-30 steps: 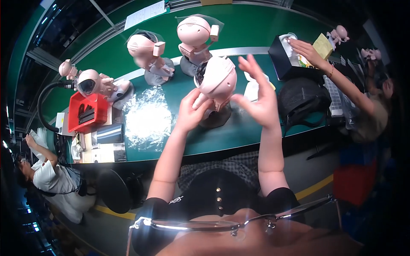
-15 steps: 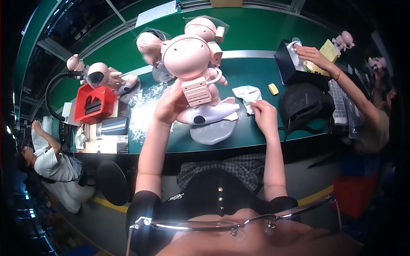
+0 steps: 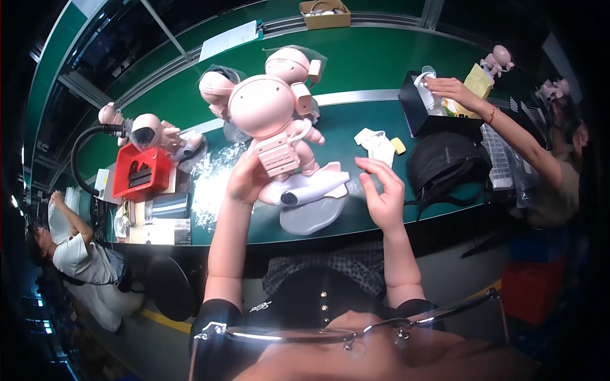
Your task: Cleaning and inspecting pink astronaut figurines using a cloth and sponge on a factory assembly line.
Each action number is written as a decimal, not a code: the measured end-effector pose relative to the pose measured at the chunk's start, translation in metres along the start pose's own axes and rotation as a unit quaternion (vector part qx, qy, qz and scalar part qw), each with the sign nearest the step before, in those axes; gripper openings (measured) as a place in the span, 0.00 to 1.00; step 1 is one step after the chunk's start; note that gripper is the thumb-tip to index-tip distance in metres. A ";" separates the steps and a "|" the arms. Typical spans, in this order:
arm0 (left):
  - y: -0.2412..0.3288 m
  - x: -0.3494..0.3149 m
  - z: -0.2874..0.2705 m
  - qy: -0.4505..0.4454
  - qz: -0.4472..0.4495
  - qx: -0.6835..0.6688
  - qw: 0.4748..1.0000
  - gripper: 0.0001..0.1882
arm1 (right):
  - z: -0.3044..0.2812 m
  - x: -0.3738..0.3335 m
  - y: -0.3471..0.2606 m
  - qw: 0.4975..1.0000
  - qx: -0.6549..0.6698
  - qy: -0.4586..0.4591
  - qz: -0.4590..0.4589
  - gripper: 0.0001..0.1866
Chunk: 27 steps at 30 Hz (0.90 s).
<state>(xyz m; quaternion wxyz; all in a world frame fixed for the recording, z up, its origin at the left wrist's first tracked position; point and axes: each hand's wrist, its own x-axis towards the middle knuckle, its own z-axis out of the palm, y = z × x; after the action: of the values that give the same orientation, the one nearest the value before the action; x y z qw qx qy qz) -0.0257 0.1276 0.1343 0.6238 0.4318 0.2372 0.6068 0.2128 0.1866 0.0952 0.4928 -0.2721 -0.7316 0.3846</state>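
Observation:
A pink astronaut figurine [image 3: 262, 106] stands with its back to me, leaning a little left. Beneath it are a white rocket [image 3: 321, 186] and a flat grey base [image 3: 311, 217]. My left hand [image 3: 246, 179] is closed around the figurine's side, next to its ribbed backpack; some of its fingers are hidden behind. To the right of the rocket, my right hand [image 3: 384, 198] is raised with fingers apart and nothing in it. Beyond that hand a crumpled white cloth [image 3: 379, 147] lies on the green table, against a small yellow block [image 3: 398, 145].
Two more pink figurines [image 3: 216, 89] with clear plastic over their heads stand behind. A red bin [image 3: 135, 184] and a figurine [image 3: 148, 127] are at left. On the right sit a black bag [image 3: 448, 159] and a black box [image 3: 413, 117], with another person's hand [image 3: 452, 91] over it.
My right hand has let go of the white cloth and opened, coming back toward me. The cloth now lies beside the yellow block. My left hand keeps its hold on the figurine.

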 end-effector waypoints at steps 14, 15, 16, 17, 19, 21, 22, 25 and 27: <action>0.012 -0.006 0.020 -0.027 0.046 -0.013 0.998 0.38 | -0.001 0.006 0.009 0.996 0.077 0.032 0.020 0.06; 0.012 -0.005 0.020 0.006 0.029 -0.013 0.999 0.37 | 0.000 0.007 0.003 0.996 0.078 0.034 0.017 0.06; 0.011 -0.005 0.017 0.001 0.028 -0.015 0.999 0.36 | 0.001 0.009 -0.007 0.997 0.076 0.033 -0.005 0.06; 0.011 -0.003 0.017 0.008 0.030 0.000 1.000 0.36 | 0.004 0.011 -0.014 0.996 0.073 0.033 -0.028 0.05; 0.002 -0.003 0.011 0.016 0.034 0.030 0.999 0.38 | 0.015 0.010 -0.023 0.992 0.118 -0.007 -0.036 0.09; -0.007 -0.006 0.010 0.025 0.084 0.078 0.993 0.37 | 0.028 0.010 -0.043 0.987 0.129 -0.090 0.011 0.21; -0.015 -0.011 0.018 0.138 0.094 0.086 0.982 0.31 | 0.036 0.010 -0.050 0.989 0.107 -0.098 -0.003 0.32; -0.044 -0.021 0.013 0.259 0.106 0.243 0.929 0.22 | 0.052 0.006 -0.056 0.983 -0.134 -0.113 -0.062 0.51; -0.065 -0.015 0.025 0.241 0.127 0.223 0.936 0.33 | 0.060 0.002 -0.027 0.996 0.000 -0.089 0.000 0.58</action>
<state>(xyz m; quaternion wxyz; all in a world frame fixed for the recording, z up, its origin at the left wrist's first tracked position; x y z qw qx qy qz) 0.0282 0.1143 0.0904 0.3532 0.4276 0.4525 0.6983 0.1559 0.1549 0.1058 0.4254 -0.2368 -0.7724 0.4078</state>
